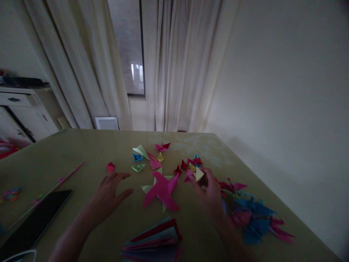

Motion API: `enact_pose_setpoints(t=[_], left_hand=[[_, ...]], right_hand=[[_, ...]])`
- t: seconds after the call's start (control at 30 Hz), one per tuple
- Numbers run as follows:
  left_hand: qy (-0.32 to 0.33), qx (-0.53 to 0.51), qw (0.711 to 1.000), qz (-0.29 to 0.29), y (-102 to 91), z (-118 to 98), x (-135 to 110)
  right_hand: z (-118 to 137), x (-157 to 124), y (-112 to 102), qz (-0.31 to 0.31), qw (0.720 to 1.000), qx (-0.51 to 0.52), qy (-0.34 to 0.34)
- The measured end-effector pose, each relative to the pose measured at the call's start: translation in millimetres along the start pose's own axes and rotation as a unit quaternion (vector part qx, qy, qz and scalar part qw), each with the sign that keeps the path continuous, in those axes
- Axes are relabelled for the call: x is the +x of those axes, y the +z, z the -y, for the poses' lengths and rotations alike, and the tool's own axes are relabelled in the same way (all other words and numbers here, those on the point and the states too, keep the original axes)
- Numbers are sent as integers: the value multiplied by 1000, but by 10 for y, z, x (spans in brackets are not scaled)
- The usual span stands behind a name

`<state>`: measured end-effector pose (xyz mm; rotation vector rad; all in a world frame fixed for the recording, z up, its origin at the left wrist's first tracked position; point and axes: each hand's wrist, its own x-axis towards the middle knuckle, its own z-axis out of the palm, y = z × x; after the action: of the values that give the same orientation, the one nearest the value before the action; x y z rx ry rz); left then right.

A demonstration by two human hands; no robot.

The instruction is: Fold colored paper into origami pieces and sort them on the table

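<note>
My right hand (209, 191) pinches a small pale yellow folded paper piece (199, 174) above the table, right of centre. My left hand (112, 190) hovers left of centre, thumb and fingers apart, with nothing in it. Closest to it is a small red origami piece (110, 167), just beyond the fingers. Between my hands lies a pink paper pinwheel shape (161, 190) over pale green points. Beyond the right hand's fingertips, small red folded pieces (184, 165) sit in a cluster, partly hidden by that hand.
A pile of origami (253, 214) lies right of my right forearm. Fanned coloured paper sheets (152, 243) are at the front. A black tablet-like slab (38, 218) and a long pink-green stick (69, 175) lie left. More folded pieces, including a blue one (137, 157), stand farther back.
</note>
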<state>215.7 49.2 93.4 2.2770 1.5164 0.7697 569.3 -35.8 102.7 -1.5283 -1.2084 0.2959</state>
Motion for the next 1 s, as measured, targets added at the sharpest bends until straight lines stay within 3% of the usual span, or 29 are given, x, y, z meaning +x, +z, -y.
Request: enact_pose_setpoints(t=[0.07, 0.13, 0.23, 0.3, 0.43, 0.5, 0.6, 0.67, 0.73, 0.87, 1.0], left_hand=[[-64, 125, 990, 21, -128, 404, -33], [-103, 144, 980, 92, -171, 669, -91], [-100, 78, 977, 173, -139, 746, -112], [-71, 31, 981, 175, -111, 629, -66], [1, -44, 993, 112, -72, 202, 70], [30, -93, 993, 71, -12, -61, 100], [35, -182, 982, 31, 181, -484, 50], [29, -249, 967, 39, 351, -738, -33], [27, -327, 942, 64, 509, -920, -122], [17, -416, 905, 86, 687, -986, -193], [-20, -425, 903, 60, 684, -715, -61]], right_hand=[[-81, 181, -92, -48, 998, -19, -20], [-177, 291, -138, -63, 998, -9, -28], [-291, 305, -151, -70, 997, -3, -22], [-307, 248, -135, -71, 997, 0, -13], [-180, 61, -29, -30, 998, 52, -7], [-70, -58, 56, 24, 997, 79, -5], [85, -244, 184, 160, 979, 128, -8], [160, -345, 247, 238, 959, 150, -26], [206, -412, 280, 266, 951, 147, -51], [223, -428, 272, 250, 957, 120, -82], [151, -347, 232, 228, 965, 109, -64]])
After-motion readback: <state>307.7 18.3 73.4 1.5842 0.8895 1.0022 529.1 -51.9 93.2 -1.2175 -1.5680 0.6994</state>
